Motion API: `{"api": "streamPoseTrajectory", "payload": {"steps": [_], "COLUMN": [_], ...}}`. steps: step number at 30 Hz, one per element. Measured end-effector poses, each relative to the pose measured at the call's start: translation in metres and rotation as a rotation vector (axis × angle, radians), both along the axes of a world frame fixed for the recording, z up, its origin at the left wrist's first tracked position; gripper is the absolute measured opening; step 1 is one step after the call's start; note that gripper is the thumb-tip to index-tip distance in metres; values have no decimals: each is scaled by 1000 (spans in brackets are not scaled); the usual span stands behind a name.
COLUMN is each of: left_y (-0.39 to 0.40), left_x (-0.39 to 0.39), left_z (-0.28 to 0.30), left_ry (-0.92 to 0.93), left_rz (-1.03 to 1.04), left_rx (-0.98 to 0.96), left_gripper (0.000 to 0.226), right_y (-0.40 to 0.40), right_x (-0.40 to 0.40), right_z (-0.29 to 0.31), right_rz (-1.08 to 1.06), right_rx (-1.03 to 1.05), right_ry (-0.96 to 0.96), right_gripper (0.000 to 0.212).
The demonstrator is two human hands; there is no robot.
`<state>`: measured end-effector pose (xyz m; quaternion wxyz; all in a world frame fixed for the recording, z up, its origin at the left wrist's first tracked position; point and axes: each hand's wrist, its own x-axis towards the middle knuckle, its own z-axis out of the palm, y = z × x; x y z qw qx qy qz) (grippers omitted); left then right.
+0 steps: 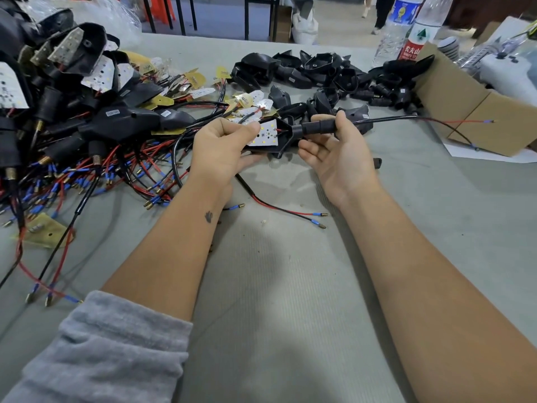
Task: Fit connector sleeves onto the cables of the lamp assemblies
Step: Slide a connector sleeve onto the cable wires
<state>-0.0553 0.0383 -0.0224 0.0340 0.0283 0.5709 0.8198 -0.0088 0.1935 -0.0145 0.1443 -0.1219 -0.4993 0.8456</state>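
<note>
Held above the grey counter [290, 286], between both hands: one lamp assembly [274, 136], a black wedge-shaped housing with a white LED board facing up, small yellow emitters dotted across it, a red wire at its narrow end. Left hand [220, 146] curled round the wide end, thumb pressed on the board's edge. On the neck, a black ribbed connector sleeve [318, 128], pinched from above by the thumb of the right hand [340, 158], remaining fingers relaxed, palm up beneath. Running right out of the sleeve, a black cable [386, 119], splitting into thin red and black leads with blue-collared brass tips. Heaped at left: finished assemblies [66, 91] with tangled red and black wiring. Behind: loose black housings [305, 71]. At right: a cardboard box [465, 103]. Far right: two water bottles [418, 27], the nearer with a red label in white Chinese characters, the first three legible as 农夫山; the other's blue label unreadable.
</note>
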Motion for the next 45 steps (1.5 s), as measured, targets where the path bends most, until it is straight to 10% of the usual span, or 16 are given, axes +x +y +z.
{"api": "streamPoseTrajectory", "payload": {"steps": [45], "left_y": [-10], "left_x": [-5], "left_z": [5], "left_ry": [-118], "left_rz": [2], "left_rx": [152], "left_gripper": [12], "right_y": [3], "right_x": [2], "right_z": [0], "right_rz": [-219], "right_rx": [-87], "right_ry": [63], "right_gripper": [11]}}
